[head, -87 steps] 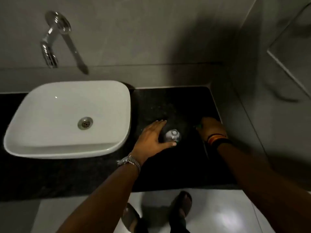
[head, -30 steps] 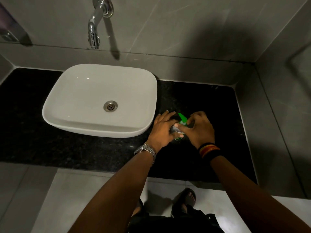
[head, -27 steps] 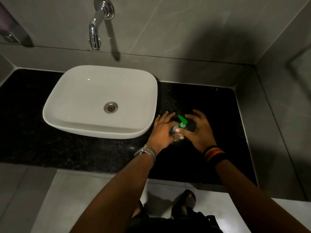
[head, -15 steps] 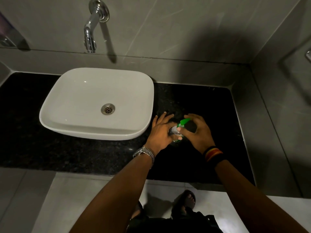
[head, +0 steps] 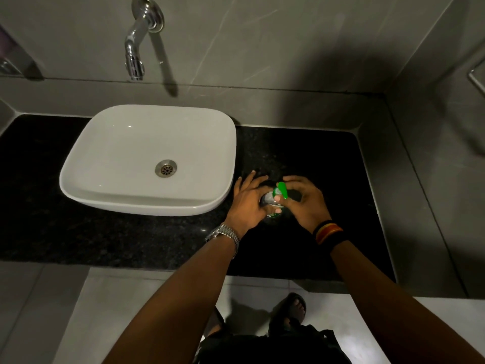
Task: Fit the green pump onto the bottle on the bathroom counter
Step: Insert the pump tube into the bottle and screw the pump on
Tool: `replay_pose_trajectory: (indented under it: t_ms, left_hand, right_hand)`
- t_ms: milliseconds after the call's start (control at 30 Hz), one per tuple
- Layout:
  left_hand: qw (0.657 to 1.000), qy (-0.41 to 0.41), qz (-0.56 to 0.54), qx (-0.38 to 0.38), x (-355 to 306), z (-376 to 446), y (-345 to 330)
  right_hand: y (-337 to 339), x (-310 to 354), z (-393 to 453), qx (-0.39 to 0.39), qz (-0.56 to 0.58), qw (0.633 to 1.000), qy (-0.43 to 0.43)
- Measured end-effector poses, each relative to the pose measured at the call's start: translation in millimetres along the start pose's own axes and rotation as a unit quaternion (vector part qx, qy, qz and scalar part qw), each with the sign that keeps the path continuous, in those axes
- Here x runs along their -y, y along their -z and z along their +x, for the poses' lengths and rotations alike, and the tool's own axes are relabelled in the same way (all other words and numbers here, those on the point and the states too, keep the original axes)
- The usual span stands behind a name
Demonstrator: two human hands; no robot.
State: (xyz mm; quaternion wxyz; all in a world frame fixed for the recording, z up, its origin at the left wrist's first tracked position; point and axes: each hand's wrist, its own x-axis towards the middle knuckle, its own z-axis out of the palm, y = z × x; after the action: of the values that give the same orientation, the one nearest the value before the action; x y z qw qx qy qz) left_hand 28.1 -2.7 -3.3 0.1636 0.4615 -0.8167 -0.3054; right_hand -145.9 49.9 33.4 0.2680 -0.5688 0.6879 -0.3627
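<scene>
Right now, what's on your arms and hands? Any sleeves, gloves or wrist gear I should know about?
Both forearms are bare, with no sleeves in view, and there are no gloves on either of the hands. The left hand has a silver metal link watch at the wrist. The right hand has a stack of bands at the wrist: black, with red, orange and yellow stripes. I can see no rings.

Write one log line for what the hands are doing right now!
step: fitting pump | left hand: grips bottle | right hand: holds green pump on bottle top | place: counter, right of sink
</scene>
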Motion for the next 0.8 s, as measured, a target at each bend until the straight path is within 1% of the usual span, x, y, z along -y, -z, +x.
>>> replay_pose_trajectory:
  t_ms: [67, 133, 167, 267, 333, 500, 567, 667, 700, 733, 800]
  left_hand:
    - [1.0, 0.0, 0.003, 0.001, 0, 1, 0]
    - [1.0, 0.0, 0.008, 0.002, 1, 2, -1]
    - [1.0, -0.001, 0.01, 0.0, 2, 2, -1]
    - [1.0, -0.002, 0.009, -0.01, 3, 1, -4]
    - [1.0, -0.003, 0.011, -0.015, 3, 0, -5]
    - [1.0, 0.004, -0.003, -0.009, 0, 1, -3]
    - [1.0, 0.005, -0.009, -0.011, 0, 1, -3]
    - [1.0, 0.005, -0.005, -0.015, 0, -1, -5]
    - [1.0, 0.005, -0.003, -0.016, -1, -1, -5]
    - [1.0, 0.006, -0.002, -0.016, 0, -1, -5]
    - [1.0, 0.007, -0.004, -0.019, -2, 0, -5]
  right_hand:
    - [-1, 7, 4, -0.028, -0.038, 0.999, -0.014]
    - [0, 10, 7, -0.033, -0.074, 0.996, -0.036]
    - [0, 9, 7, -0.031, -0.071, 0.996, -0.038]
    - [1, 0, 2, 0.001, -0.033, 0.999, 0.008]
    - [1, -2, 2, 0.012, -0.042, 0.999, 0.025]
    - [-1, 6, 10, -0.041, -0.118, 0.992, -0.027]
    - [-2, 1, 7, -0.036, -0.109, 0.993, -0.033]
    - [-2, -10, 4, 0.024, -0.053, 0.998, 0.004]
    - [-2, -11, 4, 0.033, -0.043, 0.998, 0.011]
    - [-2, -10, 3, 0.028, -0.038, 0.999, 0.009]
    - [-3, -6, 5, -0.008, -0.04, 0.999, 0.002]
